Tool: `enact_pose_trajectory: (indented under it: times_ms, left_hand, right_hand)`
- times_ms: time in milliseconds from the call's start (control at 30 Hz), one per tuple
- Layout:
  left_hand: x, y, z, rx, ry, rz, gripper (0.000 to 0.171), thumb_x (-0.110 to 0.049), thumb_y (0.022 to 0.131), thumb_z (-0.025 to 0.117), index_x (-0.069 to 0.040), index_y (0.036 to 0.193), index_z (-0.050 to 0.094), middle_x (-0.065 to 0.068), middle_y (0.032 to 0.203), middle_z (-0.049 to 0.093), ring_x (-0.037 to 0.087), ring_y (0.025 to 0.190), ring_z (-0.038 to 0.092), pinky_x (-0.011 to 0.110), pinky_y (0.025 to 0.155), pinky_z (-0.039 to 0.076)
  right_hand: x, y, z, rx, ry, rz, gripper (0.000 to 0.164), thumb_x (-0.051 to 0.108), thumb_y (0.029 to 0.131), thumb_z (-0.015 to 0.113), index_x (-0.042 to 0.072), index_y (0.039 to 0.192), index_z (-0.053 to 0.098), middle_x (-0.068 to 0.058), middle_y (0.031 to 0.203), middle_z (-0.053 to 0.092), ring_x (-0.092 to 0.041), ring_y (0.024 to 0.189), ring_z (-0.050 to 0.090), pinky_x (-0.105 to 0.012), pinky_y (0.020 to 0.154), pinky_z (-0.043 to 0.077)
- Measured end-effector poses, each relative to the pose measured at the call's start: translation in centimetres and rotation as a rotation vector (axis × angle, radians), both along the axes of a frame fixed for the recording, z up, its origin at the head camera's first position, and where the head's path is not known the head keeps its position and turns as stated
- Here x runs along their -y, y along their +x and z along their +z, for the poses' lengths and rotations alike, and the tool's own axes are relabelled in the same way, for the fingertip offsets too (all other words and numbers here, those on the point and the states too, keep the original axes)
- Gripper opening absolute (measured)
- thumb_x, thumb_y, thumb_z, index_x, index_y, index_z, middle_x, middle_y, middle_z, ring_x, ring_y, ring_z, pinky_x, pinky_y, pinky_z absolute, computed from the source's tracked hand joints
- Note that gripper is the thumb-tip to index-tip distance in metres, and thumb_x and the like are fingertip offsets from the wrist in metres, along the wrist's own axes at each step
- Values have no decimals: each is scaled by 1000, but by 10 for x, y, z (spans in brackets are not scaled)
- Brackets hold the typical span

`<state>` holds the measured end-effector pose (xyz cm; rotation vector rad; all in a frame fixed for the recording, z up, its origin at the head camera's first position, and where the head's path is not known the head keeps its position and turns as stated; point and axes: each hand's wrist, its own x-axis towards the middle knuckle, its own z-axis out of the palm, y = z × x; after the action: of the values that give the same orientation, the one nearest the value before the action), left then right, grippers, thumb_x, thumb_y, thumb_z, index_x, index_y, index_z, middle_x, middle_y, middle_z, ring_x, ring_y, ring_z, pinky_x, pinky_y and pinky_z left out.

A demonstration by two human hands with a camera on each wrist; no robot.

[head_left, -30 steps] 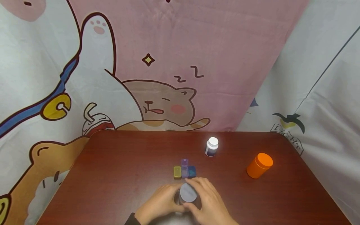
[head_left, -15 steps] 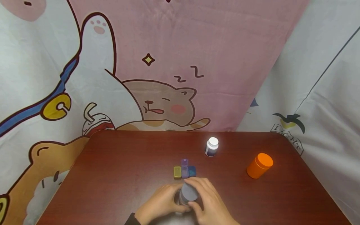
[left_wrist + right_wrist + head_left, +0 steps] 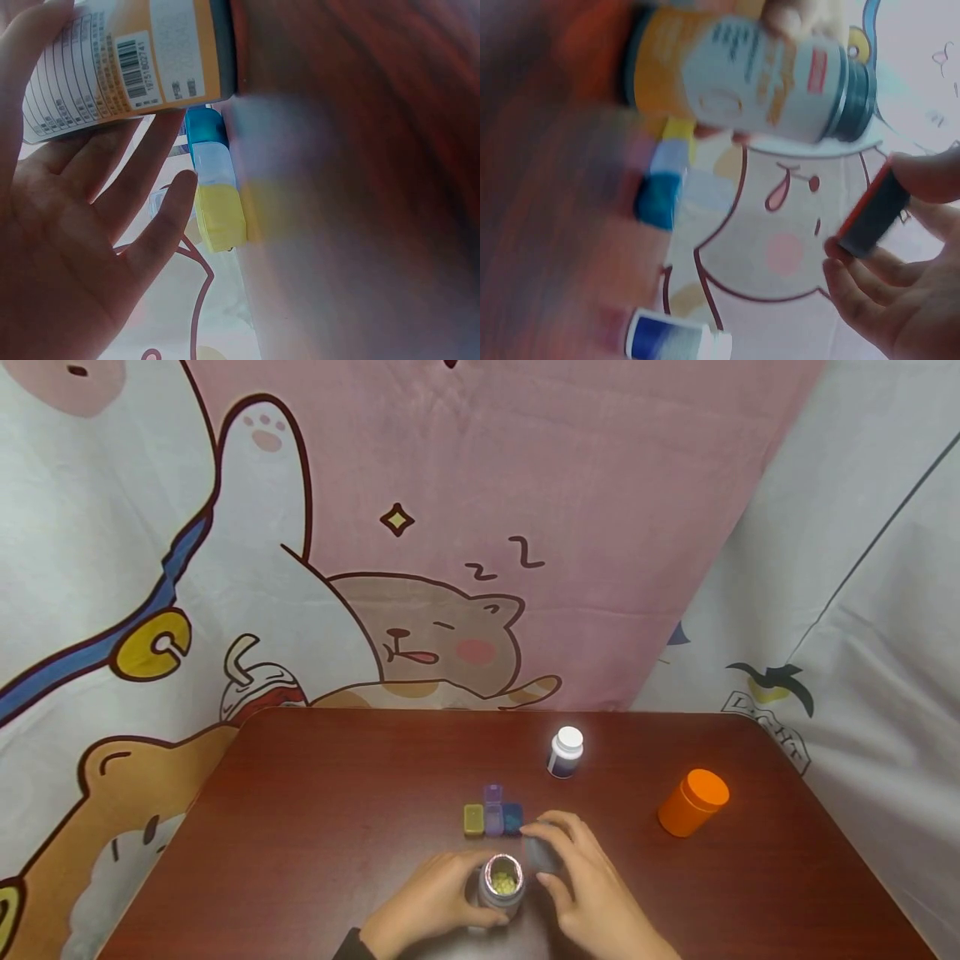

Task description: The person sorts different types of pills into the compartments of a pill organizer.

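Note:
My left hand (image 3: 429, 893) grips an upright supplement bottle (image 3: 501, 903), whose mouth is uncovered and shows yellow-green tablets inside. Its white and orange label with a barcode faces the left wrist camera, above the left palm (image 3: 67, 225). Just right of the mouth, my right hand (image 3: 596, 893) pinches the round grey lid (image 3: 543, 852) between thumb and fingers, apart from the bottle. The right wrist view shows the lid (image 3: 877, 211) edge-on, with a red inner face. Beyond the hands lies a small pill organizer (image 3: 493, 820) with yellow, purple and blue compartments; its purple flap stands raised.
A white pill bottle (image 3: 565, 753) with a dark blue label stands farther back. To the right is an orange jar (image 3: 692, 804) with an orange cap. All rest on a dark reddish-brown table (image 3: 337, 777), with a cartoon-print cloth (image 3: 600, 527) behind it.
The grey lid has come off the bottle, and my right hand has moved right with it, exposing the tablets. My left hand stays around the bottle.

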<state>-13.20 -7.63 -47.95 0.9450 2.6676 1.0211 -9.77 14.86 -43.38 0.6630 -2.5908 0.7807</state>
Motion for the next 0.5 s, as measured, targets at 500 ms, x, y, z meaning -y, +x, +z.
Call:
enact_pose_trajectory:
  times_ms: [500]
  left_hand:
    - [0, 1, 1, 5, -16, 15, 61, -49, 70, 83, -23, 122, 64, -15, 109, 71, 4, 99, 65, 34, 87, 53]
  right_hand:
    - [-53, -16, 4, 80, 81, -102, 54, 7, 68, 85, 19, 115, 60, 8, 113, 54, -8, 91, 59, -30, 76, 55]
